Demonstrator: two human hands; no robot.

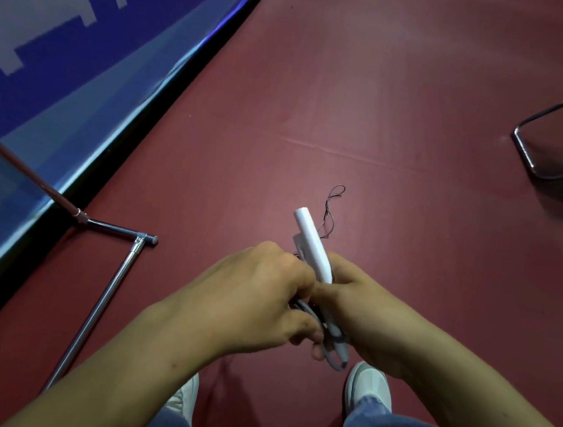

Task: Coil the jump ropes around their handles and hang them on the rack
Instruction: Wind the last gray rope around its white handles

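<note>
White handles [311, 245] in both hands' grip

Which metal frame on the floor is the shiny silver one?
The straight-tubed frame at left beside the blue banner; the far-right frame is dark and curved.

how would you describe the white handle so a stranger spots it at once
On the dark red floor, look where the left hand and right hand meet. The white handle sticks up between them, a smooth pale tube, unlike the thin dark cord beyond.
</note>
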